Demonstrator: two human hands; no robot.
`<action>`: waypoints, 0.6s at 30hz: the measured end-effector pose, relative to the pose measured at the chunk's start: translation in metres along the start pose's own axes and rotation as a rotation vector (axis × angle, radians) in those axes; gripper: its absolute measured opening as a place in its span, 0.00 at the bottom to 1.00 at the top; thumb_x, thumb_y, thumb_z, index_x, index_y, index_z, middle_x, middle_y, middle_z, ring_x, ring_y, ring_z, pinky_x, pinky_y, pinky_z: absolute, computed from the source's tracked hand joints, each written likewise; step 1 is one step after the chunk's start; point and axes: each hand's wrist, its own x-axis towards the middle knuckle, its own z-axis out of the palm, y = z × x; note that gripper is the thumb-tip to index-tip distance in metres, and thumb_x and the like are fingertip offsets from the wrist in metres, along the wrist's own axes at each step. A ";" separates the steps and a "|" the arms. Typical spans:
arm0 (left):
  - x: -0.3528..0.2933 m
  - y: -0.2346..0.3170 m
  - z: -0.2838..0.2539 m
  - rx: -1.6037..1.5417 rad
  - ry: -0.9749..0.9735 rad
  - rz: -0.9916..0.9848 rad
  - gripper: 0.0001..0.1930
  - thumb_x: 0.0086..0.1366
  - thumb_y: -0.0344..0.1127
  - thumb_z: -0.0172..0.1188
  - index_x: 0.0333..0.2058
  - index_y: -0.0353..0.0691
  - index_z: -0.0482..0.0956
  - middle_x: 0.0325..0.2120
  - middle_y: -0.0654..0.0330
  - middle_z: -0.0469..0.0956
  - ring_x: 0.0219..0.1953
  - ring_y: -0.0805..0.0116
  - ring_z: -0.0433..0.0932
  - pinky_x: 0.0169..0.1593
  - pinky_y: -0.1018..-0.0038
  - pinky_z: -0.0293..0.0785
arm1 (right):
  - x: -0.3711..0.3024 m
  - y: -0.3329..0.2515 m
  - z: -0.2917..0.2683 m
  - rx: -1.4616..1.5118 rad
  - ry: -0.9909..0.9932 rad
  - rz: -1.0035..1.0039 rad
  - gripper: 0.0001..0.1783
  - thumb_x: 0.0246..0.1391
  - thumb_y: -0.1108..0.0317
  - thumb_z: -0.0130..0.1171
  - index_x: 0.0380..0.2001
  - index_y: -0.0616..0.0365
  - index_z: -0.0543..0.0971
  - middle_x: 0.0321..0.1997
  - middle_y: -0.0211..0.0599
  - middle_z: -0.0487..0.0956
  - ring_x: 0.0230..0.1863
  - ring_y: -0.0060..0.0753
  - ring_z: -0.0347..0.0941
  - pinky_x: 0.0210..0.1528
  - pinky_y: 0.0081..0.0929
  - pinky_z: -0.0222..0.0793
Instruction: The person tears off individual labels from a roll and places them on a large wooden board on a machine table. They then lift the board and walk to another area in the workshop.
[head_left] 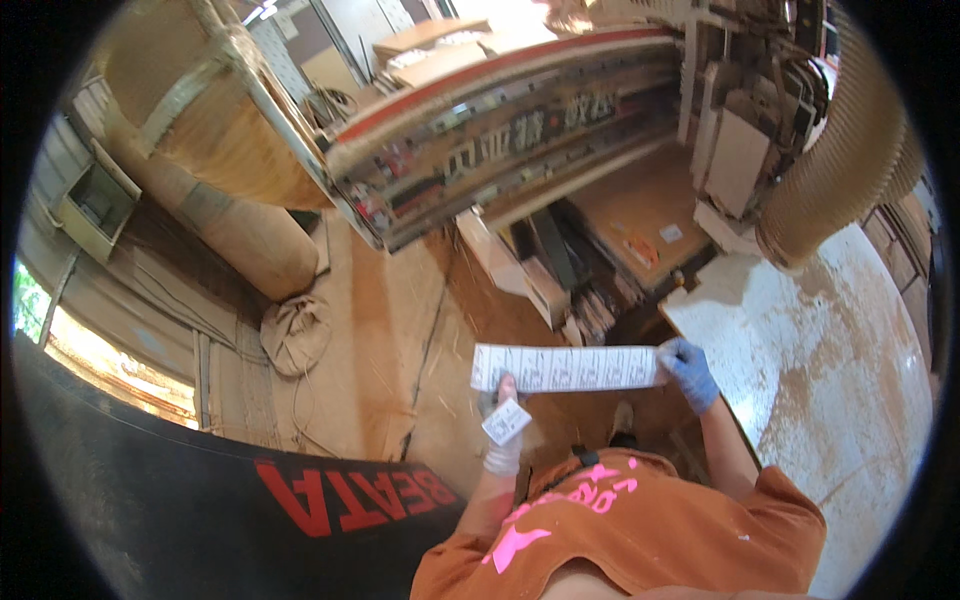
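A long white strip of printed labels (585, 368) is stretched sideways in front of my body. Its right end is pinched in my right hand (690, 375), which wears a blue glove. Near the strip's left end, my left hand (503, 396) grips the lower edge with the thumb on top; most of its fingers are hidden behind the strip. A separate small square label (506, 422) lies over the left hand, just below the thumb. A pale glove or cuff covers that wrist.
A dusty machine with a long red-edged beam (500, 130) spans the far side. A thick ribbed hose (840, 150) hangs at the right, above a sawdust-covered white board (810, 340). A black panel (200, 500) fills the near left. A cloth sack (297, 335) lies on the floor.
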 end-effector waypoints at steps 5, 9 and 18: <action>0.005 -0.001 0.001 -0.041 -0.062 -0.032 0.11 0.59 0.31 0.55 0.42 0.43 0.75 0.32 0.66 0.76 0.29 0.75 0.76 0.31 0.76 0.77 | 0.002 0.008 0.001 -0.058 0.082 -0.037 0.07 0.49 0.69 0.55 0.30 0.62 0.76 0.25 0.28 0.74 0.26 0.18 0.68 0.30 0.19 0.67; 0.006 0.003 0.004 -0.032 -0.103 -0.022 0.12 0.59 0.31 0.56 0.42 0.42 0.74 0.33 0.66 0.76 0.31 0.75 0.75 0.33 0.75 0.77 | 0.005 0.011 0.001 0.048 0.090 -0.020 0.07 0.48 0.69 0.55 0.30 0.61 0.75 0.25 0.27 0.73 0.27 0.17 0.67 0.30 0.18 0.66; 0.007 0.001 -0.001 0.028 -0.035 0.005 0.16 0.59 0.32 0.57 0.47 0.39 0.72 0.38 0.62 0.75 0.34 0.74 0.75 0.34 0.76 0.73 | 0.006 0.005 0.002 -0.070 0.101 -0.124 0.12 0.49 0.62 0.56 0.32 0.60 0.76 0.29 0.26 0.74 0.33 0.18 0.67 0.37 0.18 0.65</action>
